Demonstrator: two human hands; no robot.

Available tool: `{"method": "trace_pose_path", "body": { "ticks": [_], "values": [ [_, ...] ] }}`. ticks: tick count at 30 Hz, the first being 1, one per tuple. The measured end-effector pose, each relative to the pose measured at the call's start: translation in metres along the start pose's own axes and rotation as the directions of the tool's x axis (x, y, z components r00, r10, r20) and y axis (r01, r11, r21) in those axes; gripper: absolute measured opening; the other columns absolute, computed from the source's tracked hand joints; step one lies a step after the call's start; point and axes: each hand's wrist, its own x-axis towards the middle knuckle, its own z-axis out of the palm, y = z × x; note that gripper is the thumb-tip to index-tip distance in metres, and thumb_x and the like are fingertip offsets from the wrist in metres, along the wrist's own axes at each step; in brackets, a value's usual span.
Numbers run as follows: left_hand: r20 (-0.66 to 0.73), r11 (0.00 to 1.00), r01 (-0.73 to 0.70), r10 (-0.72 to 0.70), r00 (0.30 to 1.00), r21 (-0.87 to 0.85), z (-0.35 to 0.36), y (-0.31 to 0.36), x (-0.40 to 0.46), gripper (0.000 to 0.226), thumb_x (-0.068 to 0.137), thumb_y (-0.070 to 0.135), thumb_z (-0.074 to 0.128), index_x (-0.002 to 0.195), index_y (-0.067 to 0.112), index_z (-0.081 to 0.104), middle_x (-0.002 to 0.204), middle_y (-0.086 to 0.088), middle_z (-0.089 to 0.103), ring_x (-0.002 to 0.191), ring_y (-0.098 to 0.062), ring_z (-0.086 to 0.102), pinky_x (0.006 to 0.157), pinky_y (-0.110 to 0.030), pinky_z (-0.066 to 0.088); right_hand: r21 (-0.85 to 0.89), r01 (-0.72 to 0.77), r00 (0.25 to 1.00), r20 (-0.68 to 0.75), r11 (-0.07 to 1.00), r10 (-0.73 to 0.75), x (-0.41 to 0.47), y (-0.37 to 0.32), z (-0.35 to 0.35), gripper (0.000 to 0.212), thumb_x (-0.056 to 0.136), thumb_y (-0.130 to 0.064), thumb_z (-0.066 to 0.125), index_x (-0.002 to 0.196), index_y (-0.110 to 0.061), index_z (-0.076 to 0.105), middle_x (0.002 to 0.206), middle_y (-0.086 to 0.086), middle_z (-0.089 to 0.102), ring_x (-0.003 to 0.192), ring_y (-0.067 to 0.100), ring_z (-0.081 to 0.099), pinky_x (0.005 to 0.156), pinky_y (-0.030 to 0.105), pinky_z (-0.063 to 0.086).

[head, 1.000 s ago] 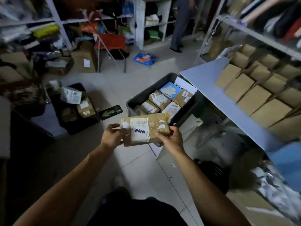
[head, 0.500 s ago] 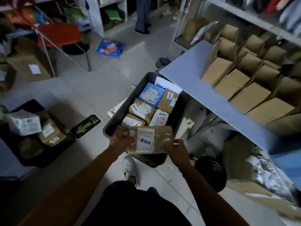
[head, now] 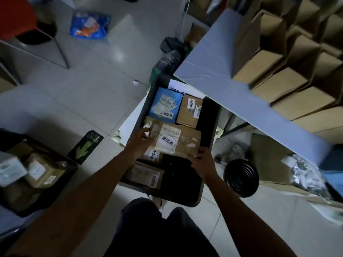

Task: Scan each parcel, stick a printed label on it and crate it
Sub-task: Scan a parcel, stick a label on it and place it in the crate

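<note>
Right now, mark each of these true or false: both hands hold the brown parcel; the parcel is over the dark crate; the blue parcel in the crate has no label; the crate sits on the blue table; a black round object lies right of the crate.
1. Both hands, left hand and right hand, hold the brown parcel: true.
2. It is over the dark crate: true.
3. The blue parcel has no label: false, it carries white labels.
4. The crate sits on the blue table: false, it stands on the floor.
5. A black round object lies right of the crate: true.
</note>
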Motion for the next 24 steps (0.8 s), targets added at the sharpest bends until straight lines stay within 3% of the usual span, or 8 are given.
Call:
{"method": "trace_pose_path", "body": {
  "ticks": [3,6,8,10,13,17,20,24],
  "values": [
    [0.028,0.998,-0.038,0.037,0.999,0.043,0.001,0.023,0.039,0.049,0.095,0.021,0.066,0.142,0.025,0.055,0.111,-0.009,0.065,0.09,-0.023,0.063,0.068,-0.027,0.05,0.158,-0.075,0.997,0.009,0.985,0.075,0.029,-0.021,0.004,0.059,0.079,-0.024,0.084,0.125,-0.008,0.049,0.109,0.007,0.068,0.096,0.026,0.069,0.089,0.052,0.058],
    [0.016,0.992,-0.068,0.067,0.998,0.105,0.004,0.045,0.076,0.045,0.096,0.017,0.062,0.14,0.025,0.057,0.113,-0.006,0.067,0.09,-0.023,0.065,0.065,-0.025,0.051,0.202,-0.085,0.995,-0.034,0.976,0.094,0.063,-0.034,0.01,0.063,0.073,-0.031,0.084,0.122,-0.014,0.049,0.103,-0.003,0.068,0.101,0.028,0.069,0.092,0.055,0.056],
    [-0.035,0.985,-0.089,0.095,0.995,0.145,0.005,0.056,0.106,0.04,0.096,0.021,0.062,0.135,0.026,0.062,0.111,-0.001,0.069,0.086,-0.019,0.066,0.059,-0.023,0.05,0.246,-0.079,0.994,-0.05,0.966,0.094,0.087,-0.047,0.015,0.048,0.083,-0.017,0.08,0.122,-0.012,0.053,0.096,-0.009,0.066,0.095,0.021,0.069,0.091,0.049,0.057],
    [-0.044,0.969,-0.13,0.143,0.989,0.211,0.005,0.065,0.133,0.035,0.095,0.027,0.061,0.13,0.029,0.065,0.113,0.001,0.071,0.096,-0.018,0.068,0.072,-0.025,0.054,0.273,-0.066,0.995,-0.057,0.96,0.085,0.116,-0.06,0.02,0.037,0.088,-0.009,0.076,0.119,-0.013,0.057,0.095,-0.01,0.068,0.084,0.008,0.068,0.082,0.038,0.058],
    [-0.032,0.896,-0.203,0.234,0.972,0.394,0.008,0.071,0.166,0.038,0.094,0.02,0.06,0.131,0.022,0.063,0.129,-0.003,0.063,0.1,-0.013,0.057,0.078,-0.011,0.041,0.324,-0.022,0.996,-0.075,0.946,0.049,0.164,-0.079,0.034,0.032,0.087,-0.005,0.075,0.114,-0.019,0.064,0.111,0.001,0.068,0.092,0.013,0.065,0.076,0.028,0.05],
    [0.063,0.715,-0.338,0.382,0.922,0.612,0.021,0.062,0.178,0.036,0.093,0.018,0.065,0.129,0.012,0.063,0.136,-0.011,0.054,0.126,-0.026,0.049,0.102,-0.032,0.041,0.266,-0.002,1.0,-0.015,0.964,0.007,0.199,-0.089,0.057,0.049,0.086,-0.008,0.07,0.133,-0.017,0.06,0.123,0.003,0.066,0.1,0.014,0.06,0.067,0.018,0.044],
    [0.134,0.793,-0.284,0.253,0.958,0.538,0.035,0.047,0.183,0.035,0.096,0.019,0.063,0.131,0.014,0.063,0.139,-0.012,0.054,0.124,-0.029,0.057,0.102,-0.041,0.05,0.24,-0.009,1.0,-0.007,0.971,0.011,0.203,-0.085,0.059,0.057,0.087,-0.003,0.066,0.14,-0.023,0.054,0.12,0.001,0.064,0.1,0.014,0.064,0.063,0.014,0.046],
    [0.156,0.839,-0.227,0.171,0.973,0.494,0.05,0.042,0.19,0.043,0.101,0.02,0.054,0.144,0.017,0.053,0.154,-0.007,0.044,0.134,-0.027,0.05,0.108,-0.041,0.045,0.246,-0.055,0.995,0.094,0.968,0.032,0.207,-0.074,0.052,0.074,0.091,-0.004,0.067,0.153,-0.031,0.04,0.144,0.003,0.055,0.132,0.017,0.053,0.079,0.025,0.05]
  ]
}}
